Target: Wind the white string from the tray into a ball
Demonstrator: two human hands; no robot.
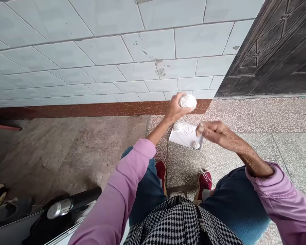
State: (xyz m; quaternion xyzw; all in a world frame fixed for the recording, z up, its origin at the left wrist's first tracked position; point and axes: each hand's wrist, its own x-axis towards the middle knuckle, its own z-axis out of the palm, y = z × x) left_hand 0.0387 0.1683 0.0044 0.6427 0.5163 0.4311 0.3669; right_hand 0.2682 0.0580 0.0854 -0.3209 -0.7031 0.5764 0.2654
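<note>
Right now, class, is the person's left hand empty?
No, the left hand has its fingers wrapped around a wound ball of white string.

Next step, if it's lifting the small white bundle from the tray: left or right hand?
Right hand, probably: it looks nearer the small white bundle in the white tray, and no ball shows in it. The left hand is occupied, wrapped around a white ball.

Head-worn view, forward and down
</note>
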